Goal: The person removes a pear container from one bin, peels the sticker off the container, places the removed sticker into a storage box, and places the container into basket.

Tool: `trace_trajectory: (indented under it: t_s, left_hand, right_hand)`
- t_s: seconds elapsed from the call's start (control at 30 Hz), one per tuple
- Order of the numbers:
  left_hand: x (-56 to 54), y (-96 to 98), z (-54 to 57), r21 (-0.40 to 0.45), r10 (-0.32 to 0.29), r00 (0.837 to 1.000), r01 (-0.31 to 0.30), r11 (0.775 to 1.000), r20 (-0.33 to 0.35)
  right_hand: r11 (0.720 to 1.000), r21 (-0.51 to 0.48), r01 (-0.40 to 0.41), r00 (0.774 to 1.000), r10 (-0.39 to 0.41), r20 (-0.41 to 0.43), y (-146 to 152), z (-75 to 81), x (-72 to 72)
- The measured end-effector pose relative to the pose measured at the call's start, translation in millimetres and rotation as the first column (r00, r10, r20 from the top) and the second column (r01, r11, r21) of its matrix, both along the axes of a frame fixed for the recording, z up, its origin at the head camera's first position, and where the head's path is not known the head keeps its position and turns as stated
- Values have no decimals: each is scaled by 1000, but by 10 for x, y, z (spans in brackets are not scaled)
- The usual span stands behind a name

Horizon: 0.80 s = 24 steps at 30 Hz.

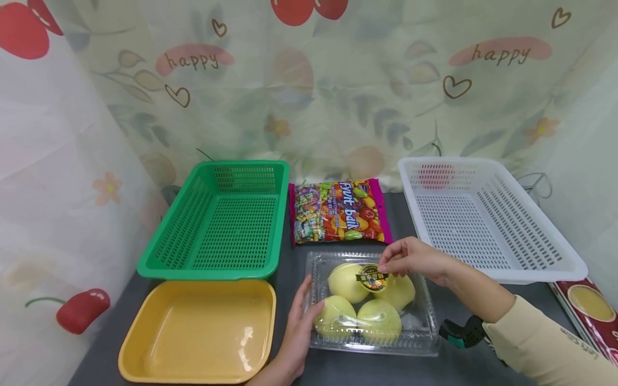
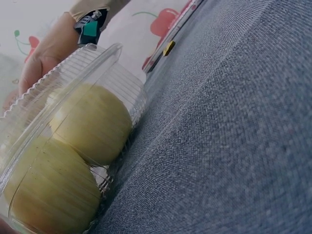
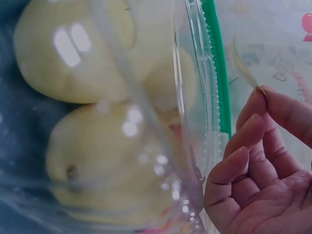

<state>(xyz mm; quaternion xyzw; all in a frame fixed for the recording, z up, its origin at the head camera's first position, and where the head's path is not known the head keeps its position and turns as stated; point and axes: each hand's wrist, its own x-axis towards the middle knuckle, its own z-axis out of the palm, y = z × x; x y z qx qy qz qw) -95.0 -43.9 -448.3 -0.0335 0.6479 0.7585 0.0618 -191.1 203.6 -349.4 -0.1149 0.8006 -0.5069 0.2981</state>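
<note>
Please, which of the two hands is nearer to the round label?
The right. The right hand pinches the label at its edge, over the box. The left hand is farther away, touching the left side of the box.

The left forearm [image 1: 276, 370] comes in over the near edge of the tabletop [image 1: 367, 372], its left grip [image 1: 298, 327] pointing toward the far edge, fingers extended, thumb spread toward the right edge. The right forearm [image 1: 478, 287], in a pale sleeve [image 1: 543, 338] pushed back from the wrist, slants in from the near right corner. The right grip [image 1: 416, 260] pinches with thumb and forefinger; the remaining fingers bend toward the palm.
</note>
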Motion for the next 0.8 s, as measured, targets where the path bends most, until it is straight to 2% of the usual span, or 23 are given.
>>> trace_trajectory:
  t_s: [0.43, 0.6, 0.8]
  left_hand:
    - [7, 4, 28, -11, -2, 1000, 2, 1000, 0]
    - [21, -1, 77, -14, -11, 1000, 10, 1000, -15]
    - [87, -19, 179, -51, 12, 998, -15, 999, -57]
  right_hand:
    - [1000, 1, -12, 1000, 12, -15, -7, 7, -16]
    - [1000, 2, -14, 999, 14, -29, -1, 67, -13]
    - [1000, 10, -19, 999, 19, -46, -32, 156, -25]
